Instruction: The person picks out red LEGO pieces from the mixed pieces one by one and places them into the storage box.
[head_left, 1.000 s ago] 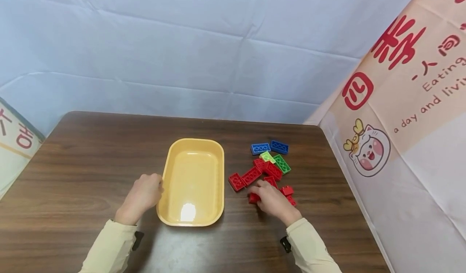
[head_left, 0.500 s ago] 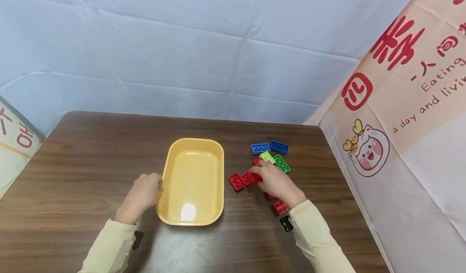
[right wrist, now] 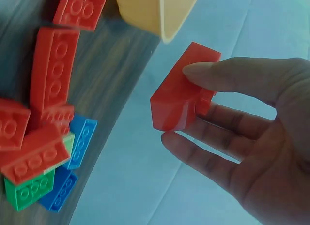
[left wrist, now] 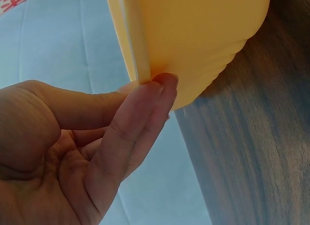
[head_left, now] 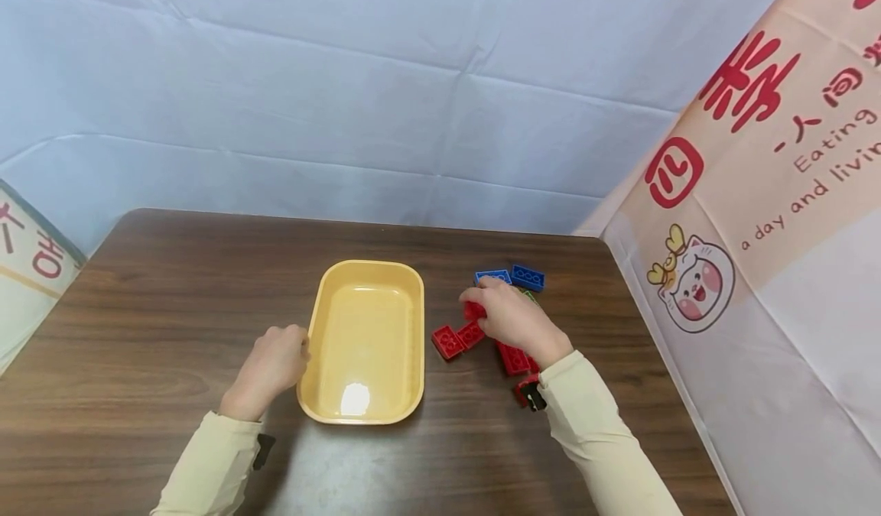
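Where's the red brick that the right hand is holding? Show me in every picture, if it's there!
Head: a bit right of and below the centre, the red brick is held by the right hand.
Left wrist: not in it.
Right wrist: near the middle, in that same hand.
Shared landmark: the yellow tray shows in all three.

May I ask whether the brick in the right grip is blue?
No, the right wrist view shows the right grip pinching a red brick.
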